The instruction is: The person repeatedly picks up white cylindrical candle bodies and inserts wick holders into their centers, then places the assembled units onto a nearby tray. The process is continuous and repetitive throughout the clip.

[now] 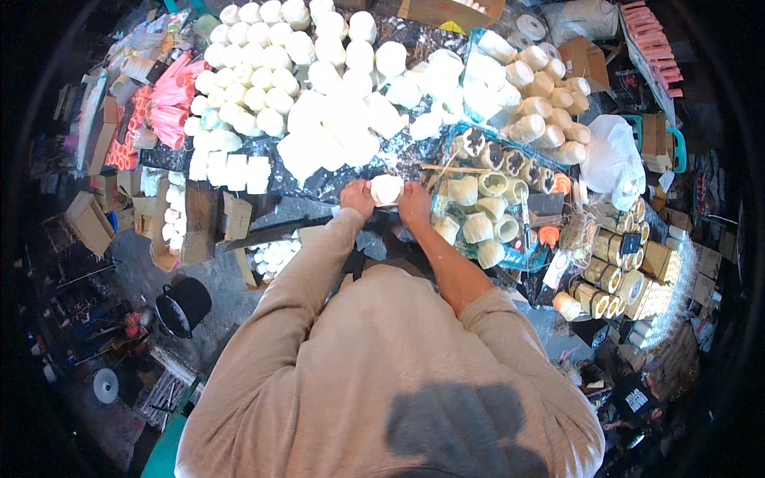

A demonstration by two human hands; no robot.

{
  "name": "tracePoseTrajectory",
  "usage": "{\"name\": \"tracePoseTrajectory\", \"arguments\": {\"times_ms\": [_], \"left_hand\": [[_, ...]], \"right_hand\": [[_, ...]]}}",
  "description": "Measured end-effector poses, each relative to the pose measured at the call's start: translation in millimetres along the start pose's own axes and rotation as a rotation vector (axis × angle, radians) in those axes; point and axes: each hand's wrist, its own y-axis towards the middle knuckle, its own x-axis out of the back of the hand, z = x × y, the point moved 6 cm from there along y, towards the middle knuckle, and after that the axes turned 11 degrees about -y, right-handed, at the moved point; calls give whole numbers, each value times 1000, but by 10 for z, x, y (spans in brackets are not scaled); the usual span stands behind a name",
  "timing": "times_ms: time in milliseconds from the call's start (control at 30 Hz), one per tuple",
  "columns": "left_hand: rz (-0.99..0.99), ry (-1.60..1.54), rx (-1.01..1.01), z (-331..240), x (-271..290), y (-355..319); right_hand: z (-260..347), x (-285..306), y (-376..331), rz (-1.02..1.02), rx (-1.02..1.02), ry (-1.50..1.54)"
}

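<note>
A white, rounded, candle-like piece (pixel 387 190) is at the near edge of the dark, white-spattered table (pixel 319 180). My left hand (pixel 358 197) grips it from the left with fingers curled round its side. From the right, my right hand (pixel 413 204) closes on the same piece. Its underside is hidden, so I cannot tell whether it rests on the table. Just beyond my hands lies a glaring heap of white pieces (pixel 339 131). Pale hollow cups (pixel 492 185) stand in a teal-edged tray right of my right hand.
Rows of white rounded pieces (pixel 271 68) cover the far left of the table. Cream cups (pixel 550 103) and a white plastic bag (pixel 612 159) are at the right. Pink bundles (pixel 175 99) lie far left. A black bucket (pixel 183 307) stands on the floor below.
</note>
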Motion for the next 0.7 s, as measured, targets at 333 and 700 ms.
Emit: {"name": "tracePoseTrajectory", "arguments": {"times_ms": [333, 700], "left_hand": [[-33, -272, 116, -494, 196, -392], [-28, -998, 467, -61, -65, -553]], "right_hand": [[372, 508, -302, -97, 389, 392], [80, 324, -76, 97, 365, 649]]}}
